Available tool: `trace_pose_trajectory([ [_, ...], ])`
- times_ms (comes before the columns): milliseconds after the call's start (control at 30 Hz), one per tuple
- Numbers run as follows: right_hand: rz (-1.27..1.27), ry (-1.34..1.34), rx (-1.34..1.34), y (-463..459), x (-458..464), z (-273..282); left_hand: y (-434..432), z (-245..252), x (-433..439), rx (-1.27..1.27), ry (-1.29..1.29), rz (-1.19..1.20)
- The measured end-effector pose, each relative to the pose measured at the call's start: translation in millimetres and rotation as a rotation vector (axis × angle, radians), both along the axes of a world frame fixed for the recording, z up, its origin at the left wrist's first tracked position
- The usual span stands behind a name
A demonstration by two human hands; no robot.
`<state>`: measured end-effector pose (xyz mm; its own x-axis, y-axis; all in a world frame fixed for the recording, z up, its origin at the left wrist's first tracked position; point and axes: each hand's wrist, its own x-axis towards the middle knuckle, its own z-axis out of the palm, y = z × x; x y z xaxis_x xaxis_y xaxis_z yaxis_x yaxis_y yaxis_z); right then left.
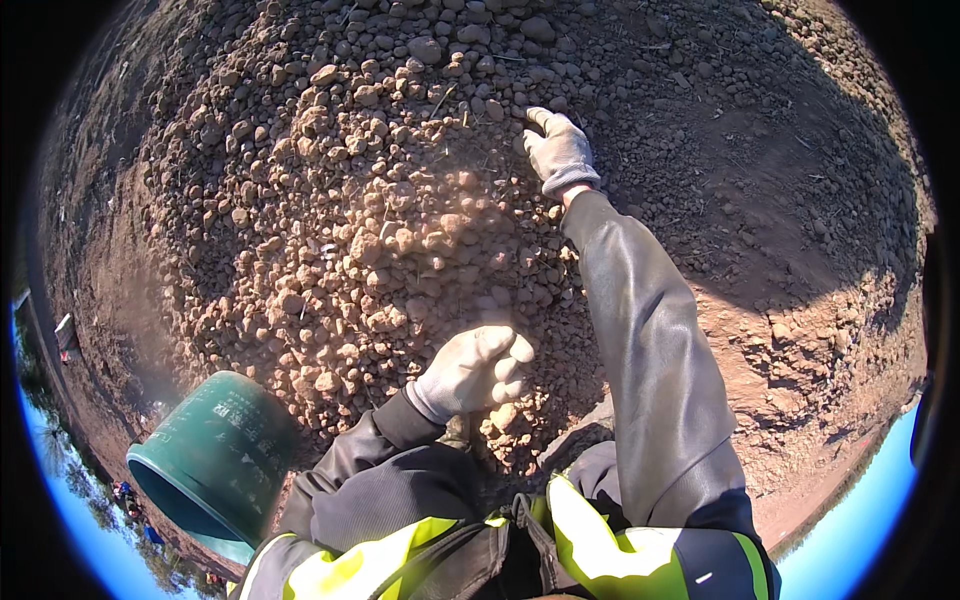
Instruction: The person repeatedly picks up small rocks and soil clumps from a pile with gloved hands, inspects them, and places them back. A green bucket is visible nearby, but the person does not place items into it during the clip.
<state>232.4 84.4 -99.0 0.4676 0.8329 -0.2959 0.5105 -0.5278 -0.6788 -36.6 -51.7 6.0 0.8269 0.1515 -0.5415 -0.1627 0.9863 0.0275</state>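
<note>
A heap of loose brown stones and clods (300,225) spreads before me. My right hand (559,150), in a pale work glove, reaches far out over the heap. Its thumb and forefinger are apart near the stones, and I see nothing between them. Close to my body, my left hand (476,371), gloved alike, hovers with curled fingers above small stones. Whether those fingers enclose anything is hidden. A tan stone (503,416) shows just below them. At lower left, a green plastic bucket (225,442) leans on its side, its mouth turned away from the heap; it bears writing.
Part of a shoe (577,435) shows beneath my right arm. Shaded fine soil (735,195) lies to the right, with sunlit clods (810,345) nearer me. A pale object (66,334) stands at far left. Small, unclear figures (127,499) appear in the distance behind the bucket.
</note>
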Motion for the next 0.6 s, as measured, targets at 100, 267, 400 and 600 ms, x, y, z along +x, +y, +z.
trace_pose_trajectory([
  [100, -0.003, 0.075, -0.013, 6.5, 4.7, -5.5, 1.8, 2.5, -3.8, -0.023, 0.059, 0.005],
  [267, 0.05, 0.112, -0.109, 8.5, 14.9, -12.3, 4.5, 0.3, -6.0, -0.042, 0.063, -0.009],
  [400, 0.052, 0.154, -0.092, 7.4, 11.2, -15.8, 4.3, -4.5, -6.6, -0.036, -0.01, -0.015],
  [600, 0.076, 0.24, -0.114, 4.5, 11.3, -25.6, 1.1, -2.8, -7.7, -0.038, 0.065, 0.005],
])
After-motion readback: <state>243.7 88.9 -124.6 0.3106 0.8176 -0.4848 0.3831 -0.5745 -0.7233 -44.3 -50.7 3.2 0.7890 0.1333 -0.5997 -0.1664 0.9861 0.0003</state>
